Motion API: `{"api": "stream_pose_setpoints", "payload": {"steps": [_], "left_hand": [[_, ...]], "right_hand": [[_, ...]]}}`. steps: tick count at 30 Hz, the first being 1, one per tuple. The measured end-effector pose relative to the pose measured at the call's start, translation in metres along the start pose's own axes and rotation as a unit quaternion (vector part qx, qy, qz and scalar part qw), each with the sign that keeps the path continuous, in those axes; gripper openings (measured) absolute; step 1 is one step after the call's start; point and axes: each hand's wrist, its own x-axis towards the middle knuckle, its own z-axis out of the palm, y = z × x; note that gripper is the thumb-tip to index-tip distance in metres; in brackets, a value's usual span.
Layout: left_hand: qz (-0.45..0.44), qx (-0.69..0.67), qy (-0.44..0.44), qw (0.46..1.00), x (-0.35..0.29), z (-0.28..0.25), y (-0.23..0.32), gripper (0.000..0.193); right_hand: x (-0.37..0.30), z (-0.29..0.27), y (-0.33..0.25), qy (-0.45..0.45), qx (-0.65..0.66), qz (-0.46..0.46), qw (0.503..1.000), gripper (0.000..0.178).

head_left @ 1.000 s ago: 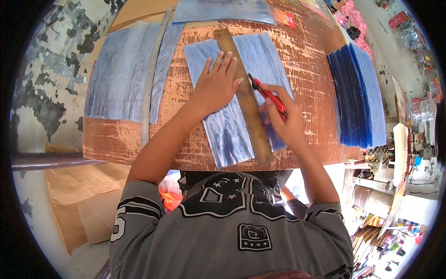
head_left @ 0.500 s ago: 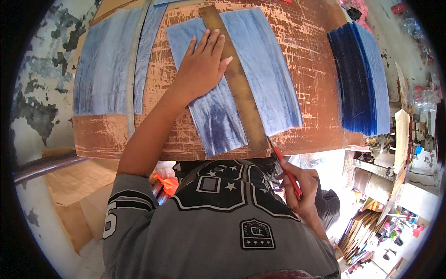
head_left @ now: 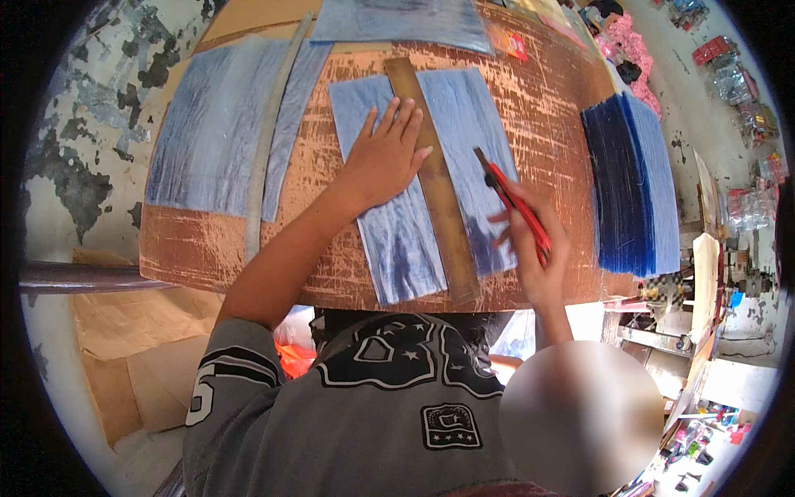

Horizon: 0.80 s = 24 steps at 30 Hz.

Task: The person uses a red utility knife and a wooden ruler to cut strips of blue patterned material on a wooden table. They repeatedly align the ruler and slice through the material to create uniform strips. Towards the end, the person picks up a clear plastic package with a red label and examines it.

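Red cutter [head_left: 530, 217] gripped in right hand [head_left: 556, 240]; left hand [head_left: 383, 161] spread flat, partly on brown ruler [head_left: 447, 222]. I judge uneven pressure could skew it.

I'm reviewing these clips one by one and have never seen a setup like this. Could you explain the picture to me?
There is no machine here, only a person's two bare hands. A fisheye camera worn on the head looks down, so straight edges bend near the rim. The left hand lies flat across a blue streaked sheet and a brown bar. The right hand holds a red knife; whether its tip touches anything is hard to tell. On the scuffed brown tabletop are also another blue sheet under a pale bar, and a blue stack at the right.
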Motion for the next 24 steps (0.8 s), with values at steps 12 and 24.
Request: {"api": "stream_pose_setpoints", "payload": {"steps": [12, 24], "left_hand": [[-0.008, -0.017, 0.004, 1.000, -0.002, 0.001, 0.003, 0.069], [0.001, 0.001, 0.014, 1.000, -0.003, 0.000, 0.003, 0.068]], "right_hand": [[0.187, 0.079, 0.062, -0.076, -0.016, -0.016, 0.997, 0.033], [0.173, 0.080, 0.063, -0.094, -0.060, -0.066, 0.992, 0.030]]}}
